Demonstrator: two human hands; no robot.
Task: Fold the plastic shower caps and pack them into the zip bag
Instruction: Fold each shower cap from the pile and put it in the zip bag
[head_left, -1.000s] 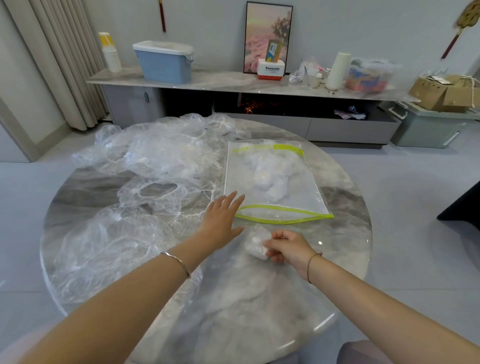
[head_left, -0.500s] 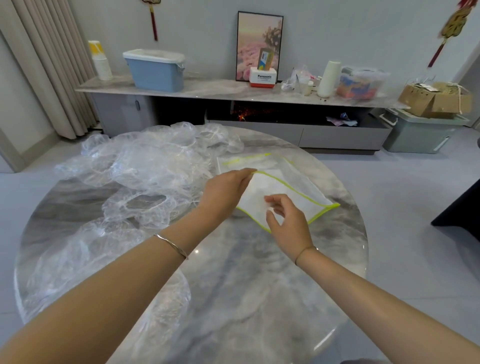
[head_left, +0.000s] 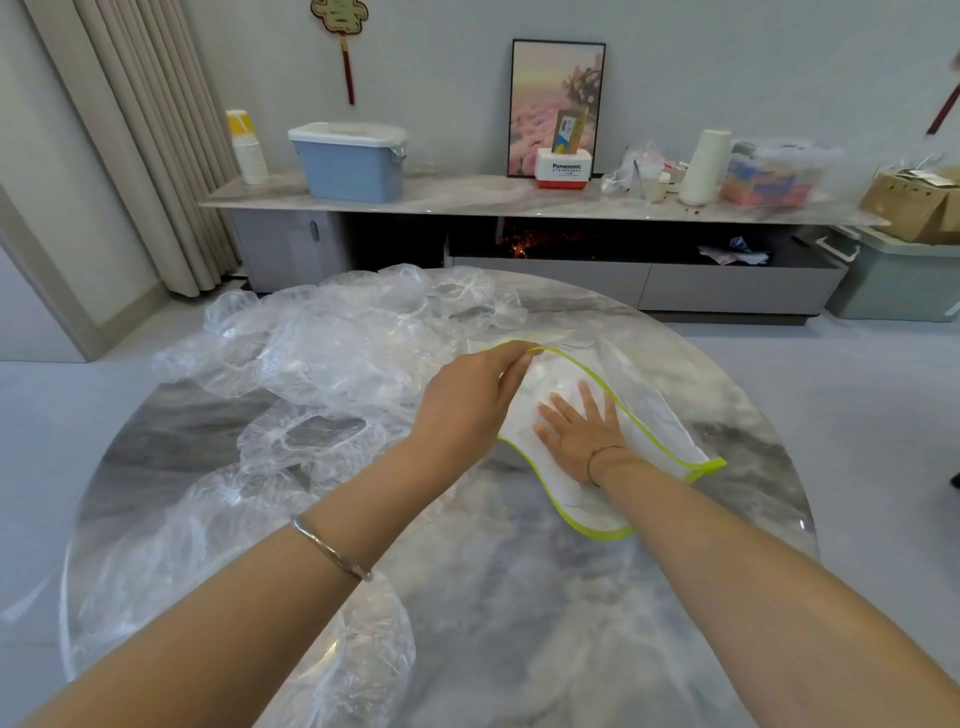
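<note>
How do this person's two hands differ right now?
The left hand pinches the zip bag at its green rim, holding it up; the right hand lies flat, fingers spread, inside it. The left wrist wears a silver bangle, the right a thin dark cord. Both touch that bag.

We get one view only: a wide-angle head camera looking forward and down over the round table (head_left: 519, 597). Left hand (head_left: 467, 410), right hand (head_left: 576, 431) and zip bag (head_left: 566, 493) sit close, mid-frame, forearms entering from the bottom edge. Sideboard (head_left: 467, 195) far behind, along the wall.
</note>
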